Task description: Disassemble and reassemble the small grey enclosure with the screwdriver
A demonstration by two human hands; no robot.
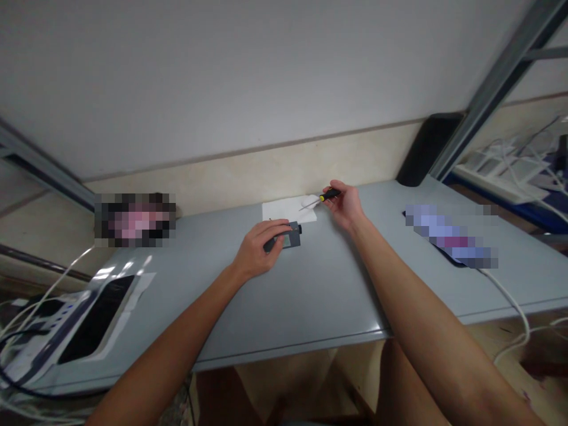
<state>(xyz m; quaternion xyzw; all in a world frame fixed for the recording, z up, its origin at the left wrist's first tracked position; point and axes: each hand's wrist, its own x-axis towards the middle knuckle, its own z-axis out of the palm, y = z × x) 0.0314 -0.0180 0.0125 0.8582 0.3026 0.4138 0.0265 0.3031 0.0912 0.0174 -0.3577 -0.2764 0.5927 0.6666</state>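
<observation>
My left hand [261,248] is closed around a small dark grey boxy device [293,235] with a black knob at its right end and a greenish patch on its face. The device is on or just above the desk; I cannot tell which. Between the fingers of my right hand [345,204] is a screwdriver [329,194] with a black and yellow handle. Its thin metal shaft points left and down, over a white sheet of paper [284,208]. A small white round item [309,201] sits on that paper near the shaft.
The grey desk [302,307] runs against a wall. A black cylinder [428,148] stands at the back right, near a blurred-out phone [452,236] with a white cable [506,290]. At left are a blurred object [135,220], a black tablet-like slab [100,319] and a power strip [53,325] with cables.
</observation>
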